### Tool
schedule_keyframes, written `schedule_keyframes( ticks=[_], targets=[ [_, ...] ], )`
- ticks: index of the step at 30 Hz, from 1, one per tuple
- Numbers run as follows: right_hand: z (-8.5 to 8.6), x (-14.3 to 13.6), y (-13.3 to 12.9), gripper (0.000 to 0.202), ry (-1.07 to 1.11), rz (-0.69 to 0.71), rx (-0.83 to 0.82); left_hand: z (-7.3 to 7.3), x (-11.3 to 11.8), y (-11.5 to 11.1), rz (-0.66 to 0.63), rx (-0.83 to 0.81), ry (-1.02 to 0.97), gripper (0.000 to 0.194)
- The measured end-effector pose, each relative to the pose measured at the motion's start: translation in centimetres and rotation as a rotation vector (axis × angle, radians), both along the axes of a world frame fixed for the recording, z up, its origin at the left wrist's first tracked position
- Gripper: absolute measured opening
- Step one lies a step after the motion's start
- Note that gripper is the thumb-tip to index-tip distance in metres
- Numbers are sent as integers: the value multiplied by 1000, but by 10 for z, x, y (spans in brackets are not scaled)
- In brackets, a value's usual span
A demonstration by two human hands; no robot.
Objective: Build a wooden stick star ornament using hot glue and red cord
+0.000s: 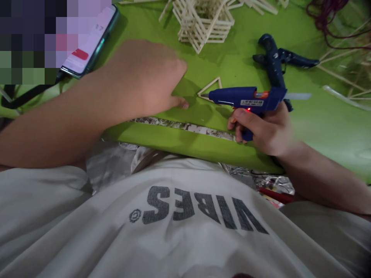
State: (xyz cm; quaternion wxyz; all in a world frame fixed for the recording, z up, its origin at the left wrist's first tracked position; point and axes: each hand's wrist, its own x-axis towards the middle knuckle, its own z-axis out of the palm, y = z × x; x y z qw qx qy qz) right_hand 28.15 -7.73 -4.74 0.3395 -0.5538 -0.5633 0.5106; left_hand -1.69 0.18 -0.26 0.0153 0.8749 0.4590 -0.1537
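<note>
My right hand (269, 129) grips a blue hot glue gun (234, 94) with a red light lit and a clear glue stick jutting from its back. The nozzle points left, at the left corner of a small triangle of thin wooden sticks (210, 85) lying on the table. Whether the tip touches the wood, I cannot tell. To the left of the triangle, my left hand (150, 77) is over the table with its back up and its fingers curled under. Its thumb sticks out toward the triangle. Anything inside those curled fingers is hidden.
The table (333, 135) is green, with a patterned strip (185, 127) near its front edge. A stick lattice (203, 23) stands at the back. Behind the glue gun lies a dark blue tool (272, 58). A phone (92, 42) and dark red cord (327, 15) lie farther out.
</note>
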Motion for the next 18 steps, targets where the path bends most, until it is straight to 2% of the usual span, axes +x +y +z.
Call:
schedule_keyframes(
  ticks=[11,18],
  targets=[
    [-5,4,0,43,-36,30,-11,-1,1,-1,17,-18,-8,60],
    [-3,1,-1,45,-20,29,21,2,2,-1,11,-7,-2,62]
  ],
)
